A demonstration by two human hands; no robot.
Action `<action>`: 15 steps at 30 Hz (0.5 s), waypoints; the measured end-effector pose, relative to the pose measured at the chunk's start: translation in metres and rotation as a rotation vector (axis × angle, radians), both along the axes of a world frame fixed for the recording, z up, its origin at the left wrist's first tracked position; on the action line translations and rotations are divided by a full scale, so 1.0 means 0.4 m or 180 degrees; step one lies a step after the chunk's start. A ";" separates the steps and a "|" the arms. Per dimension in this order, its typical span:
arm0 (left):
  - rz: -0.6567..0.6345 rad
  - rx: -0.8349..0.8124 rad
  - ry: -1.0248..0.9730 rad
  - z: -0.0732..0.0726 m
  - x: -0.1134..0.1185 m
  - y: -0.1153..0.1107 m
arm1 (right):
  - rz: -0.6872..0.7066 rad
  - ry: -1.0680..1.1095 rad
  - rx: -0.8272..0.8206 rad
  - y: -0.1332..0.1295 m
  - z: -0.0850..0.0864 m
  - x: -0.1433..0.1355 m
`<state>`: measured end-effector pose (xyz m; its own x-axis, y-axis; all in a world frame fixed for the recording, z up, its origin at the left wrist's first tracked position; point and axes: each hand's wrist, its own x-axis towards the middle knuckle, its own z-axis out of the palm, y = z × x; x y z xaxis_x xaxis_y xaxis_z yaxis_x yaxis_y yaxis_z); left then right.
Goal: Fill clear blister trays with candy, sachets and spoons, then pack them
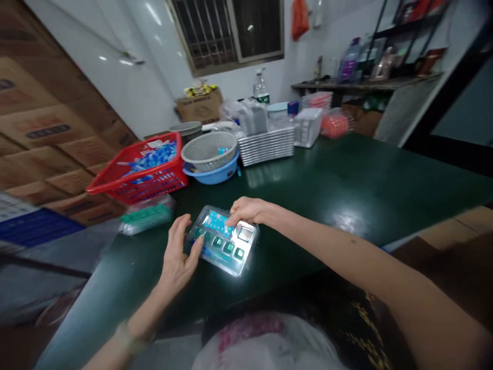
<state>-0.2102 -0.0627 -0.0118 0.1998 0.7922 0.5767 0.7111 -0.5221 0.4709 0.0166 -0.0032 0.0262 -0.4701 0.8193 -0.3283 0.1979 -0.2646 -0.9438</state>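
A clear plastic blister tray (241, 267) lies at a slant over the green table in front of me, with several square recesses showing green. In its upper part sits a light-blue patterned packet (215, 222). My right hand (248, 210) reaches in from the right, fingers curled and closed at the packet's right end. The undersides of those fingers are hidden. My left hand (180, 252) is at the tray's left edge, thumb over the rim and fingers spread apart from it. Left of that hand stands a clear box with green pieces (148, 218).
A red basket (142, 174) holds blue-and-white pieces. Beside it a grey basket (210, 151) rests in a blue basin (215, 174). Stacked clear trays (267, 145) and a clear box (308, 126) stand farther back. Cartons (46, 128) are piled at the left.
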 end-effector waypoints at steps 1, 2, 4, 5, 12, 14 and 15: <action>0.0168 -0.0006 -0.0372 0.013 0.008 -0.006 | -0.0014 0.0044 0.0034 0.001 -0.004 0.009; 0.0307 -0.0055 -0.0791 0.026 0.017 -0.015 | -0.0091 0.0138 0.0060 -0.004 -0.005 0.019; 0.0463 -0.0350 -0.1661 0.050 0.040 -0.035 | -0.0398 0.0451 0.0082 -0.023 0.002 0.033; 0.0434 -0.0616 -0.2046 0.061 0.053 -0.044 | -0.0593 0.0643 0.0079 -0.037 0.007 0.037; -0.0722 -0.2689 -0.3183 0.125 0.190 -0.058 | -0.1120 0.1016 0.0422 -0.135 0.021 0.098; -0.0738 -0.2889 -0.3037 0.146 0.242 -0.064 | -0.1142 0.0864 0.0625 -0.174 0.019 0.160; -0.0724 -0.2966 -0.2894 0.155 0.271 -0.067 | -0.1119 0.0818 0.0693 -0.198 0.018 0.197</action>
<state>-0.1020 -0.0894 0.0501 0.2138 0.9630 -0.1640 -0.1070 0.1900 0.9759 0.0955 -0.0823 0.0333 -0.1958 0.9798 -0.0411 -0.1148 -0.0645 -0.9913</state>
